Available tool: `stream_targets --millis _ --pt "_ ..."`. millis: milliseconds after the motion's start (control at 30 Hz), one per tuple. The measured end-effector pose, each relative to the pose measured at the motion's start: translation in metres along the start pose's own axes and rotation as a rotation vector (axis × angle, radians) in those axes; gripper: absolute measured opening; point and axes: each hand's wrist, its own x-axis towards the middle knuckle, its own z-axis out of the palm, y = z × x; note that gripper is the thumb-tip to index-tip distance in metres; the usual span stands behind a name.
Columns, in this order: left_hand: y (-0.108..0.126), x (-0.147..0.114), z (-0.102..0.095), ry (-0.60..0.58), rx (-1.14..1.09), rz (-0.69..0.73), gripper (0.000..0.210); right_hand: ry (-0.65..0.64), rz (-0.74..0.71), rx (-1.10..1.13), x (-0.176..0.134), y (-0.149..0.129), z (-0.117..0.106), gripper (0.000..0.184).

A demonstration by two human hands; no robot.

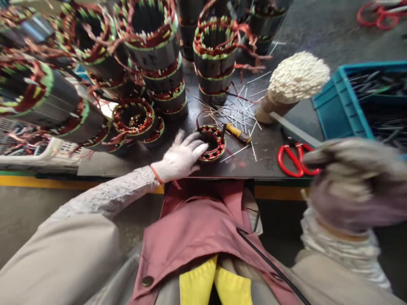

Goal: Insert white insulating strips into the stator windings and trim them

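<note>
My left hand (182,156), in a white glove, lies with outstretched fingers on the near-left rim of a small stator (216,157) with red windings. Beside that stator lies a short tool with a yellow handle (237,132). My right hand (356,182), in a greyish glove and smeared by motion, is raised at the right with its fingers curled. A flat pale strip (295,129) runs from its fingers toward a bundle of thin white sticks (299,76) standing in a brown holder. Red-handled scissors (295,159) lie under the strip, near my right hand.
Stacked stators (155,55) with loose red leads crowd the left and back of the dark table (267,163). Thin white sticks (235,110) are scattered mid-table. A blue crate (343,101) of dark pieces stands right; a white basket (60,148) is at left. Another red-handled tool (378,17) lies far right.
</note>
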Motion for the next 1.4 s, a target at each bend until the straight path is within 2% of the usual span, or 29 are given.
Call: stream_targets --millis 33,100,200,300,433,533,667,733,800,867,1000,1067,1133,1233,1300,1400 --pt "-0.002 -0.001 -0.001 -0.029 0.02 0.021 0.057 -0.082 -0.021 0.004 -0.018 -0.004 0.006 0.016" --pt "-0.003 0.007 -0.004 -0.052 0.032 0.048 0.039 -0.154 -0.147 0.039 -0.049 -0.008 0.021 0.014" --pt "-0.001 0.025 -0.007 -0.073 -0.039 -0.003 0.029 -0.287 -0.302 0.081 -0.08 -0.005 0.041 0.021" --pt "0.002 0.032 -0.002 -0.077 -0.181 -0.127 0.025 -0.328 -0.271 0.092 -0.098 0.003 0.055 0.029" --pt "0.012 0.027 0.007 0.009 -0.338 -0.286 0.02 -0.292 -0.196 0.074 -0.113 0.013 0.058 0.035" --pt "0.023 0.026 0.004 0.02 -0.241 -0.239 0.018 -0.268 -0.159 0.053 -0.119 0.016 0.057 0.039" --pt "0.032 0.023 -0.006 -0.074 -0.023 -0.128 0.024 -0.247 -0.133 0.086 -0.122 0.016 0.059 0.038" --pt "0.031 0.016 -0.008 -0.092 0.006 -0.101 0.042 -0.227 -0.117 0.101 -0.124 0.015 0.061 0.036" --pt "0.025 0.007 -0.005 -0.066 -0.001 -0.062 0.071 -0.217 -0.106 0.115 -0.125 0.014 0.063 0.035" --pt "0.016 0.001 0.0 -0.035 -0.017 -0.04 0.084 -0.219 -0.099 0.127 -0.124 0.015 0.064 0.033" --pt "0.002 0.0 0.012 0.027 -0.058 0.011 0.062 -0.184 -0.059 0.136 -0.112 0.024 0.08 0.026" --pt "0.0 0.002 0.014 0.071 -0.109 0.018 0.06 -0.144 -0.032 0.151 -0.101 0.032 0.096 0.022" --pt "0.004 0.002 0.016 0.106 -0.196 -0.03 0.065 -0.074 -0.023 0.161 -0.087 0.042 0.114 0.019" --pt "0.013 -0.002 0.024 0.182 -0.353 -0.184 0.064 0.058 0.032 0.137 -0.069 0.05 0.133 0.018" --pt "0.019 -0.004 0.032 0.281 -0.411 -0.259 0.053 0.105 0.079 0.118 -0.062 0.049 0.137 0.016" --pt "0.024 -0.002 0.043 0.434 -0.385 -0.222 0.029 0.135 0.056 0.072 -0.056 0.039 0.132 0.005"
